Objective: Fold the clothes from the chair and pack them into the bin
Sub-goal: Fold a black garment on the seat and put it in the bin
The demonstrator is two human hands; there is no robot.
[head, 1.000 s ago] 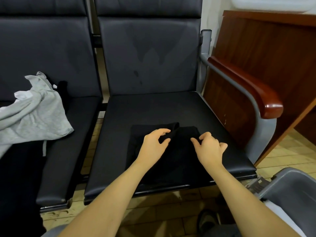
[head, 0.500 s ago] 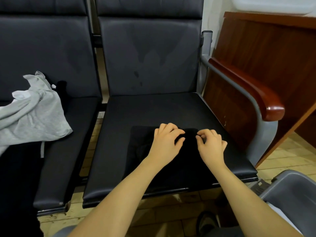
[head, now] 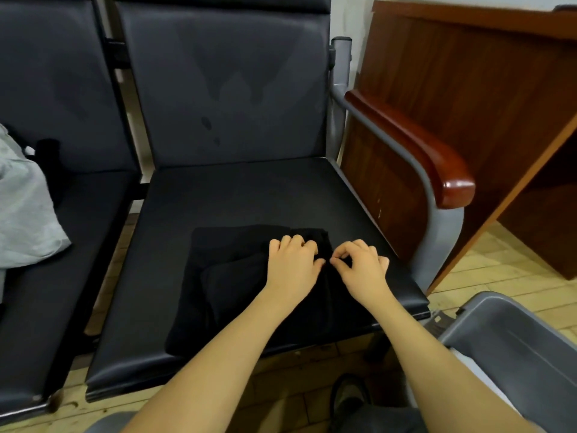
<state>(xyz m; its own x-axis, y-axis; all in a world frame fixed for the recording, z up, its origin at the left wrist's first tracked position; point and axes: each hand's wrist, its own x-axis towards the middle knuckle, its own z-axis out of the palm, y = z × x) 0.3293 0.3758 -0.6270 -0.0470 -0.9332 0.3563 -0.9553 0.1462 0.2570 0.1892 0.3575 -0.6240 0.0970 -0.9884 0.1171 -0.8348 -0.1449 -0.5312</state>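
A black garment (head: 231, 276), partly folded, lies on the front half of the black padded chair seat (head: 243, 195). My left hand (head: 293, 264) rests on its right part with fingers curled into the cloth. My right hand (head: 362, 267) sits just beside it, thumb and forefinger pinching a fold of the same garment. A grey bin (head: 512, 348) stands on the floor at the lower right, with something white showing inside. A light grey garment (head: 25, 207) is heaped on the neighbouring seat at the left.
The chair's grey metal arm with a red-brown wooden armrest (head: 415, 145) rises to the right of the seat. A wooden desk panel (head: 468, 89) stands behind it. My shoe (head: 349, 398) is on the wood floor under the seat edge.
My hands have drawn together at the garment's right side, the left one sliding right and folding the cloth over. The view has shifted rightward, so the grey garment sits further left.
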